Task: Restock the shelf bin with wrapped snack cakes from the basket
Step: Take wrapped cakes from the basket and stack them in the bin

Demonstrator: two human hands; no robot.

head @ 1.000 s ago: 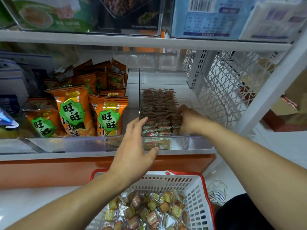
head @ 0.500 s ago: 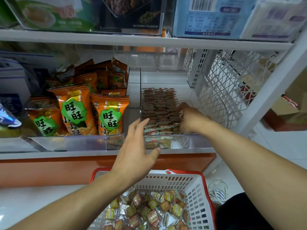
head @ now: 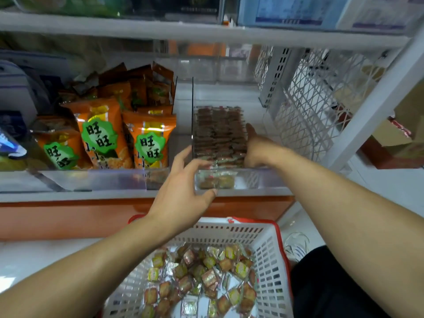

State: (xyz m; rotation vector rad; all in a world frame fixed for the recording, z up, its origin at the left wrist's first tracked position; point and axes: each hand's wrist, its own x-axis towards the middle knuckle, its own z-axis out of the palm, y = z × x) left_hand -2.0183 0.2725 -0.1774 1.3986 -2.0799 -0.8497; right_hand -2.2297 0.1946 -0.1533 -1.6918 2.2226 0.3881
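The clear shelf bin [head: 259, 180] sits on the middle shelf with tight rows of brown wrapped snack cakes [head: 218, 131] standing in it. Two more cakes show through its front wall. My left hand [head: 183, 191] clasps the bin's front left corner, fingers over the rim and thumb low on the front wall. My right hand [head: 258, 150] is inside the bin against the right side of the rows, thumb up, fingers curled down among the front cakes and hidden. Below the shelf, the white basket [head: 270, 255] with a red rim holds several loose wrapped cakes [head: 202, 278].
Orange snack bags [head: 101, 136] fill the bin to the left. A white wire mesh panel [head: 307, 106] and a slanted white post [head: 371, 106] close off the right side. Another shelf [head: 206, 33] hangs close above. A dark-clothed leg [head: 332, 285] is at the lower right.
My left hand has risen from in front of the shelf edge and closed on the bin's front left corner. My right hand has stayed at the right of the rows.
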